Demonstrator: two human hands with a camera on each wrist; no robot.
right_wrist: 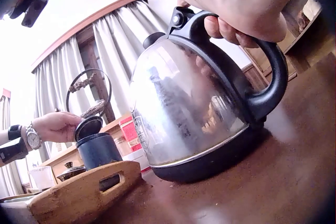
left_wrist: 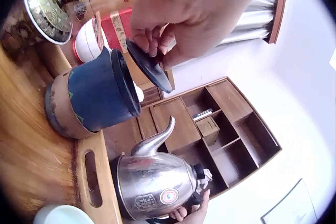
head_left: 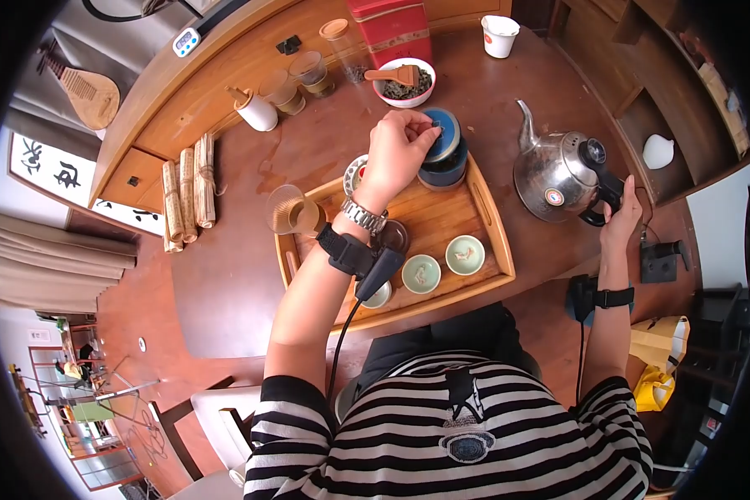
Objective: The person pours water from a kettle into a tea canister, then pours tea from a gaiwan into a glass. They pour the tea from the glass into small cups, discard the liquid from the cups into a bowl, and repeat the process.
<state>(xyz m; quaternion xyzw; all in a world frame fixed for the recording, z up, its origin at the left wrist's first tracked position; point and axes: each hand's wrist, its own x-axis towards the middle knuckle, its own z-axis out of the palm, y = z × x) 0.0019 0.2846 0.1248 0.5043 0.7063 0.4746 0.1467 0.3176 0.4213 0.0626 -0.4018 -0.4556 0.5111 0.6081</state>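
Note:
My left hand (head_left: 397, 154) pinches the knob of a dark blue lid (left_wrist: 152, 71). In the left wrist view the lid hangs tilted just over the mouth of a blue teapot (left_wrist: 102, 92), which stands at the far right corner of a wooden tray (head_left: 433, 221). On the right, my right hand (head_left: 622, 218) grips the black handle (right_wrist: 275, 66) of a shiny steel kettle (head_left: 542, 179). The kettle is beside the tray, its spout pointing away from me. Pale green cups (head_left: 422, 274) stand at the tray's near side, one partly hidden by the left wrist camera.
Behind the teapot is a white bowl (head_left: 408, 102) of dried leaves with a wooden scoop (head_left: 402, 75) on it. Glass cups (head_left: 312, 73) and a red box (head_left: 392, 29) stand farther back. A glass pitcher (head_left: 293, 212) is at the tray's left edge, bamboo scrolls (head_left: 187, 187) beyond.

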